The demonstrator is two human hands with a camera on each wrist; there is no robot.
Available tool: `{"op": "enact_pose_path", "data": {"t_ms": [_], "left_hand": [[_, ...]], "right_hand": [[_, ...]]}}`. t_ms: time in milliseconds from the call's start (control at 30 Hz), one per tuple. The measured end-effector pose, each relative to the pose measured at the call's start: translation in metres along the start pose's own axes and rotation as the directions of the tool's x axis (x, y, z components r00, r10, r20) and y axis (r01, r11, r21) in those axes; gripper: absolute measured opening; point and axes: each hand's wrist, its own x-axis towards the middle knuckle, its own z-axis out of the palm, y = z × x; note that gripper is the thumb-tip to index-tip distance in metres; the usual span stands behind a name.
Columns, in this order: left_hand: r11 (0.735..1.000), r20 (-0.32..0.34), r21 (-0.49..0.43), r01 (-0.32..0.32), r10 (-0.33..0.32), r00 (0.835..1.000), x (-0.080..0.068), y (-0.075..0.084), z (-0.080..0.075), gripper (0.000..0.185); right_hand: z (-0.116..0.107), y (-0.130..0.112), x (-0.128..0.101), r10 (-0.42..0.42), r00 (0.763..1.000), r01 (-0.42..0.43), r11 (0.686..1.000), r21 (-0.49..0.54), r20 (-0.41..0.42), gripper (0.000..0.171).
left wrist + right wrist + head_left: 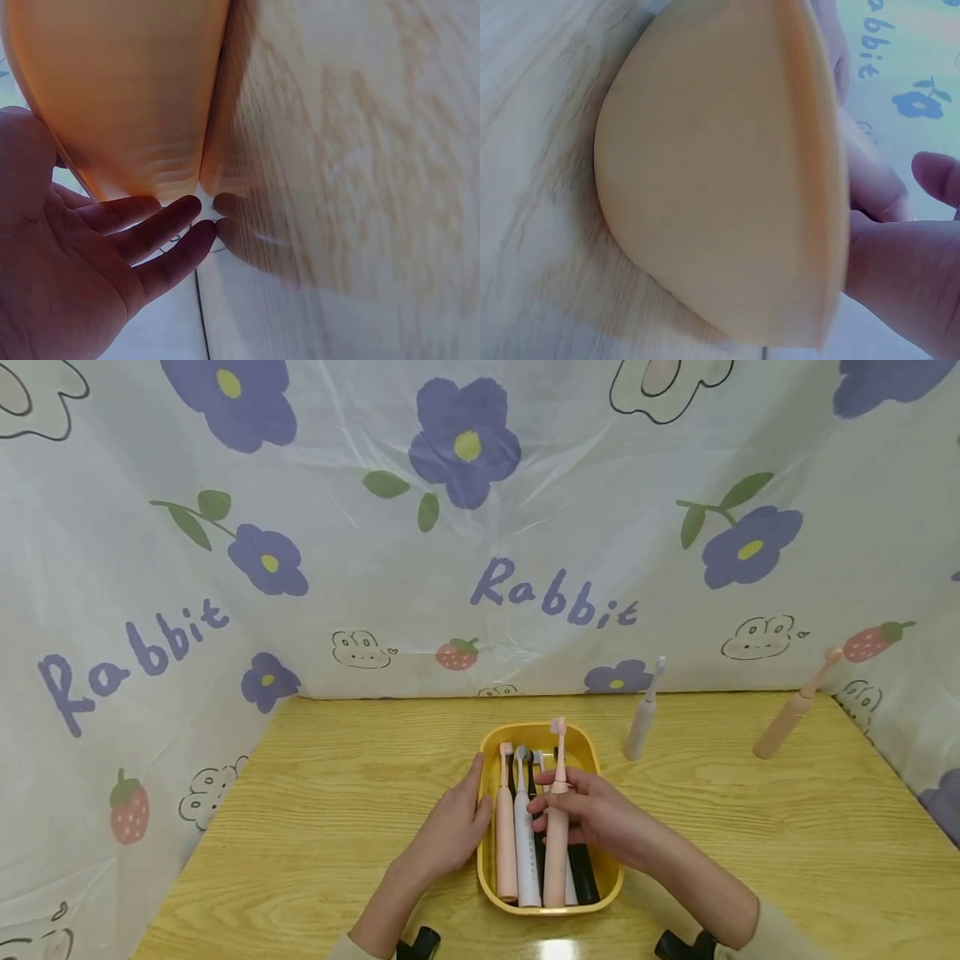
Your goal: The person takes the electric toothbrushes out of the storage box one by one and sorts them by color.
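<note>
**Brush axis ran six to twelve**

I saw the table carry the tray; my left hand lay flat-fingered against its nine o'clock wall. My right hand pinched the pink brush, head toward twelve.

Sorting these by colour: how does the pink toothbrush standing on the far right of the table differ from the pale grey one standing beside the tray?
The pink toothbrush is peach-pink; the pale grey toothbrush is off-white grey. The pink toothbrush stands far from the yellow tray, near the table's right corner; the grey one stands just right of the tray. In the head view the pink one appears to lean further. Both stand on end, brush head up, untouched by either hand.
</note>
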Motion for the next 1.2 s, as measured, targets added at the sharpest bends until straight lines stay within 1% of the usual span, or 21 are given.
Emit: {"op": "enact_pose_path", "data": {"t_ms": [100, 167, 333, 433, 667, 900, 1067, 1200], "left_hand": [[1.0, 0.002, 0.001, 0.002, -0.002, 1.0, 0.0, 0.0, 0.0, 0.065], [1.0, 0.01, -0.003, 0.006, -0.006, 1.0, -0.001, 0.0, 0.0, 0.066], [1.0, 0.015, -0.003, 0.01, -0.01, 1.0, 0.0, -0.001, 0.0, 0.066], [1.0, 0.01, 0.002, 0.008, -0.008, 1.0, 0.0, -0.001, 0.0, 0.066], [1.0, 0.004, 0.012, -0.004, 0.004, 1.0, 0.0, -0.001, 0.0, 0.066], [1.0, 0.008, 0.006, -0.01, 0.01, 1.0, 0.001, -0.002, 0.001, 0.066], [1.0, 0.009, 0.005, -0.006, 0.006, 1.0, 0.001, -0.002, 0.001, 0.066], [1.0, 0.006, 0.007, -0.007, 0.007, 1.0, 0.001, -0.001, 0.0, 0.066]], "right_hand": [[-0.002, 0.0, -0.006, -0.004, 1.0, 0.004, 0.999, -0.033, 0.026, 0.054], [-0.003, 0.001, -0.01, 0.012, 0.999, -0.01, 0.999, -0.047, 0.034, 0.055], [-0.004, 0.006, -0.02, 0.061, 0.994, -0.053, 0.995, -0.082, 0.089, 0.053], [-0.004, 0.007, -0.025, 0.052, 0.992, -0.041, 0.995, -0.094, 0.113, 0.052], [-0.007, 0.004, -0.035, -0.003, 0.996, 0.011, 0.996, -0.084, 0.094, 0.054], [-0.018, -0.007, -0.047, -0.088, 0.996, 0.091, 0.989, -0.113, 0.033, 0.053], [-0.034, -0.019, -0.056, -0.177, 0.984, 0.175, 0.978, -0.113, -0.007, 0.055], [-0.049, -0.026, -0.063, -0.253, 0.967, 0.251, 0.961, -0.115, -0.009, 0.052]]}}
